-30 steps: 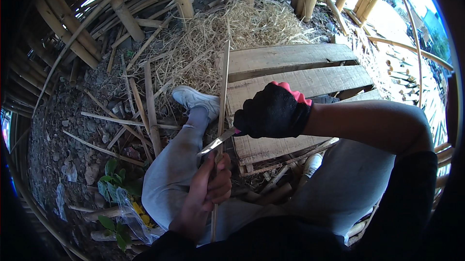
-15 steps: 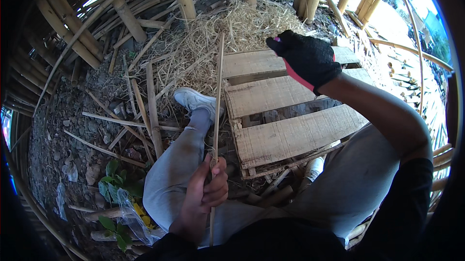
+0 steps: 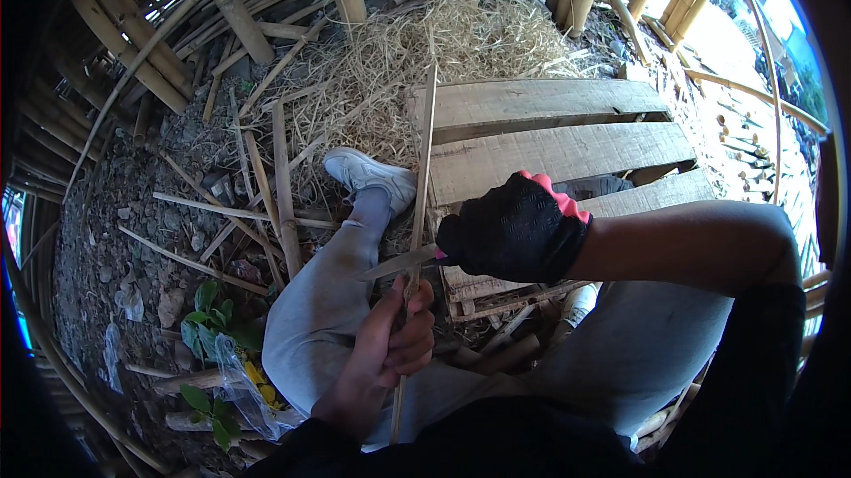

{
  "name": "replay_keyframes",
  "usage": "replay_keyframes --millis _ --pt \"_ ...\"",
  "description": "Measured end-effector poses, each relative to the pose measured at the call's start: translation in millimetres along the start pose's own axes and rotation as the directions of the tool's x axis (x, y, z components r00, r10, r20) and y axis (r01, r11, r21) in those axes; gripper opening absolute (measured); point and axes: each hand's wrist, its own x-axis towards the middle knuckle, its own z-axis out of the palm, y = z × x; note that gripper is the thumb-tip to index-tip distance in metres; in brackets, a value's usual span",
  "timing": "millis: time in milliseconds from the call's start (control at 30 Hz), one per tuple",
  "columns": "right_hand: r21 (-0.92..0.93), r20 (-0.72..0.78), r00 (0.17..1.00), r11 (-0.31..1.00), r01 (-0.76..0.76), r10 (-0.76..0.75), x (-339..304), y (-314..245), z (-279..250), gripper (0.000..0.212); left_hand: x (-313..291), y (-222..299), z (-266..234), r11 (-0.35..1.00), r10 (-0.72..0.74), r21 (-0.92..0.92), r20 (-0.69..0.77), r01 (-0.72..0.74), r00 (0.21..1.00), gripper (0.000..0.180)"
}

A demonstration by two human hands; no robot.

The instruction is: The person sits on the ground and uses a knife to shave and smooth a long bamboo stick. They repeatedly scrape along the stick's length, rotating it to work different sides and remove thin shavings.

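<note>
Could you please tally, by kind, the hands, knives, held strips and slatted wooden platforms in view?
Hands: 2, a bare left hand and a gloved right hand
Knife: 1
Held strip: 1
Slatted wooden platform: 1
Total: 5

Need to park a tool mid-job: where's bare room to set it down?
The wooden platform's two far slats look bare, bordered by straw beyond, the held strip on the left and the gloved right hand on the near side. Crowded: the ground on the left, with loose strips, leaves and plastic.
</note>
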Motion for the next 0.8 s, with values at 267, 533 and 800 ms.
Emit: replay_keyframes --millis 267,533,800 --pt "-0.069 0.029 0.999 0.997 -0.04 0.042 20 39 -3 0.017 0 3 -5 1.0 0.0 -0.002 -0.049 0.0 0.999 0.039" --pt "-0.304 -0.191 0.957 0.914 -0.267 0.216 23 112 -9 0.021 6 -5 -7 0.992 -0.126 0.006 -0.073 0.127 0.989 0.04" --pt "-0.334 -0.441 0.833 0.8 -0.498 0.334 17 133 -43 0.031 3 6 -7 0.994 -0.048 -0.098 -0.002 0.048 0.999 0.039"
